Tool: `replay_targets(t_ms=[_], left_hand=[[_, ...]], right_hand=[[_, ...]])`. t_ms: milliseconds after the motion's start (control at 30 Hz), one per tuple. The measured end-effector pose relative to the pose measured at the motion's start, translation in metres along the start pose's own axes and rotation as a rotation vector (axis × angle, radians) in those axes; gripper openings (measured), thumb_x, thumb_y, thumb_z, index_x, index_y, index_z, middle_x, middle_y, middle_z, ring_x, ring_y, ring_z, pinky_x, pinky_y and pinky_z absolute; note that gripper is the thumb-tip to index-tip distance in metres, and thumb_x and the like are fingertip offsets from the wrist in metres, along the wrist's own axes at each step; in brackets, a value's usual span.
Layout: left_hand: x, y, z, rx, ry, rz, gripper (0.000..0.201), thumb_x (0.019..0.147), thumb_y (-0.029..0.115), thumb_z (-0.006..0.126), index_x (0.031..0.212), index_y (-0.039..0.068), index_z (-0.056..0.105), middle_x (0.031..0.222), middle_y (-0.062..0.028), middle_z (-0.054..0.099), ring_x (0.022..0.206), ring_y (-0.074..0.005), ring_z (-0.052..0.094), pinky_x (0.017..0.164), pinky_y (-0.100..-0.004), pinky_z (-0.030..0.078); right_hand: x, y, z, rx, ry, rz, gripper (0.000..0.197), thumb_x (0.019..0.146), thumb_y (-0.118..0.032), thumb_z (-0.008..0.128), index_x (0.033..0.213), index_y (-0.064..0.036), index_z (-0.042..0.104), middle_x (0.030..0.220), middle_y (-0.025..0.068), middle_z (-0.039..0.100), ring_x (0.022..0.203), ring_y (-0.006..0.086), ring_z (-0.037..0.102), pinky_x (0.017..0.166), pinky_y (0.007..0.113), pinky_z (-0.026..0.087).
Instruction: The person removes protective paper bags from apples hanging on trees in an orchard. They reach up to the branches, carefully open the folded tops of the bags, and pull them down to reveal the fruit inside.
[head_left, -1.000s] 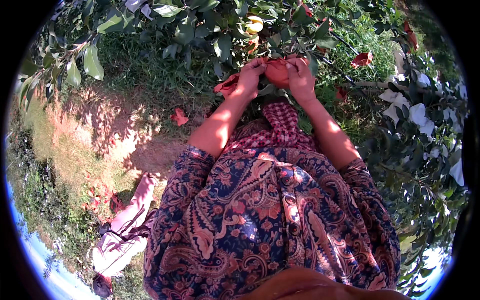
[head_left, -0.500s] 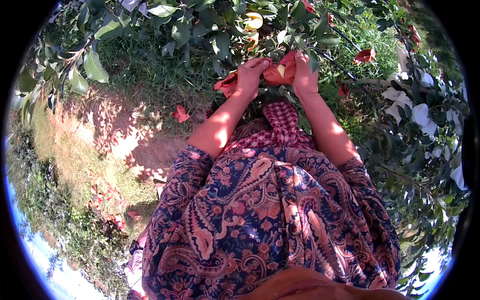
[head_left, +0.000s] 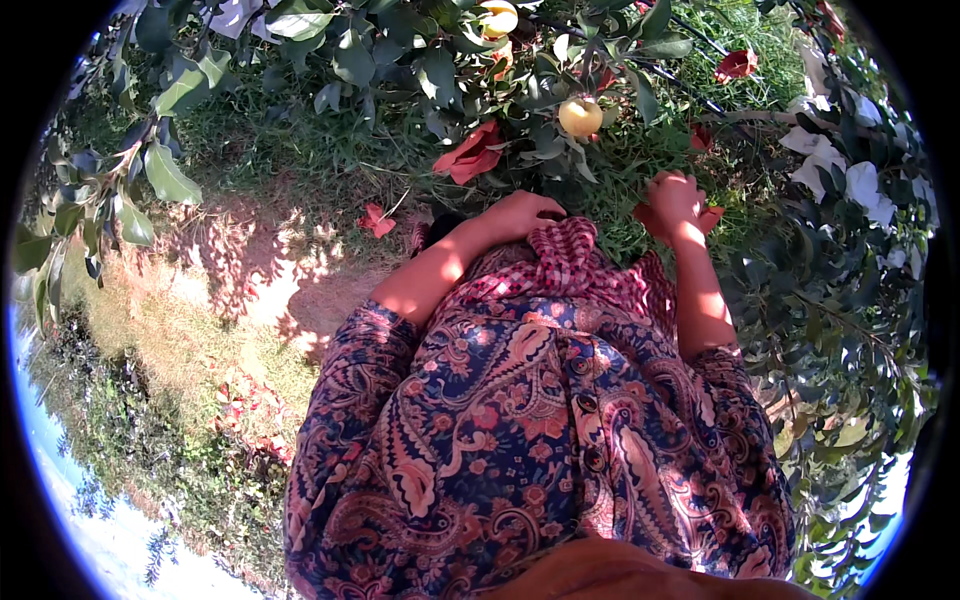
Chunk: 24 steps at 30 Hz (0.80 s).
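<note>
A pale yellow apple (head_left: 580,117) hangs bare among the leaves, beyond my hands. My right hand (head_left: 675,203), to the right of the apple and lower, is closed on a red paper fruit bag (head_left: 652,220) whose edges stick out on both sides of the fist. My left hand (head_left: 518,216) is by the checkered red cloth (head_left: 565,245) at my waist, its fingers loosely bent with a gap between them and nothing visible in them. Another piece of red paper (head_left: 470,153) is at the foliage just above my left hand.
A second yellow apple (head_left: 498,18) shows at the top edge. Leafy branches (head_left: 180,90) reach in from the left, and white bags (head_left: 825,165) hang in the foliage on the right. Red paper scraps (head_left: 377,220) lie on the ground.
The red bag has come off the apple, which is now uncovered. My right hand has moved right and down with the bag; my left hand has drawn back toward my waist.
</note>
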<state>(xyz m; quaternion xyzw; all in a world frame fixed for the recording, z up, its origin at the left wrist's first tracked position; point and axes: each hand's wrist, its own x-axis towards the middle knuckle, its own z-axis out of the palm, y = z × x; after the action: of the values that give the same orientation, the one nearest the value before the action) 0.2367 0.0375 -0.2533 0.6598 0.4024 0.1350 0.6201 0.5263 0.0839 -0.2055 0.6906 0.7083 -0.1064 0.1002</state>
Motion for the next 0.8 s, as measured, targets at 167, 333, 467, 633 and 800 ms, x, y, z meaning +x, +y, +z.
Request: replay_targets(t_ms=[167, 333, 467, 633, 800], left_hand=[[-0.031, -0.029, -0.044, 0.151, 0.601, -0.075, 0.017, 0.082, 0.016, 0.063, 0.093, 0.005, 0.068, 0.087, -0.0162, 0.066, 0.08, -0.0311, 0.064, 0.076, -0.0376, 0.051], [-0.001, 0.002, -0.06, 0.632, 0.5, 0.09, 0.041, 0.081, 0.023, 0.067, 0.119, 0.011, 0.056, 0.11, -0.0137, 0.058, 0.1, -0.0325, 0.058, 0.083, -0.0399, 0.049], [0.008, -0.039, -0.04, 0.732, -0.252, -0.193, 0.035, 0.088, 0.041, 0.055, 0.113, 0.018, 0.064, 0.095, -0.0104, 0.067, 0.087, -0.0306, 0.064, 0.078, -0.0388, 0.05], [-0.007, -0.018, -0.052, 0.529, -0.439, -0.006, 0.022, 0.083, 0.025, 0.061, 0.091, 0.006, 0.068, 0.089, -0.0119, 0.066, 0.09, -0.0293, 0.062, 0.078, -0.0387, 0.049], [0.064, 0.093, -0.11, 0.307, 0.537, 0.198, 0.021, 0.087, 0.009, 0.055, 0.106, 0.005, 0.062, 0.099, -0.0141, 0.061, 0.085, -0.027, 0.062, 0.077, -0.0347, 0.049]], right_hand=[[-0.024, -0.045, 0.024, 0.609, -0.503, 0.069, 0.026, 0.084, -0.024, 0.059, 0.097, -0.0033, 0.068, 0.092, 0.0107, 0.069, 0.085, 0.0278, 0.065, 0.079, 0.035, 0.049], [-0.02, -0.118, 0.011, 1.075, -0.272, -0.102, 0.021, 0.088, -0.01, 0.051, 0.101, -0.0007, 0.066, 0.093, 0.0131, 0.068, 0.086, 0.0215, 0.065, 0.079, 0.032, 0.05], [-0.003, -0.125, 0.023, 1.109, -0.343, -0.001, 0.026, 0.088, -0.003, 0.049, 0.109, -0.0007, 0.063, 0.098, 0.0075, 0.066, 0.091, 0.0137, 0.062, 0.08, 0.027, 0.049], [0.014, -0.126, 0.026, 1.211, 0.125, -0.015, 0.034, 0.085, 0.001, 0.043, 0.116, -0.0046, 0.058, 0.111, 0.013, 0.062, 0.096, 0.0204, 0.061, 0.083, 0.031, 0.048], [0.101, -0.163, 0.003, 1.589, 0.455, 0.076, 0.042, 0.085, 0.003, 0.041, 0.125, -0.0061, 0.051, 0.111, 0.0126, 0.061, 0.094, 0.0193, 0.059, 0.082, 0.029, 0.047]])
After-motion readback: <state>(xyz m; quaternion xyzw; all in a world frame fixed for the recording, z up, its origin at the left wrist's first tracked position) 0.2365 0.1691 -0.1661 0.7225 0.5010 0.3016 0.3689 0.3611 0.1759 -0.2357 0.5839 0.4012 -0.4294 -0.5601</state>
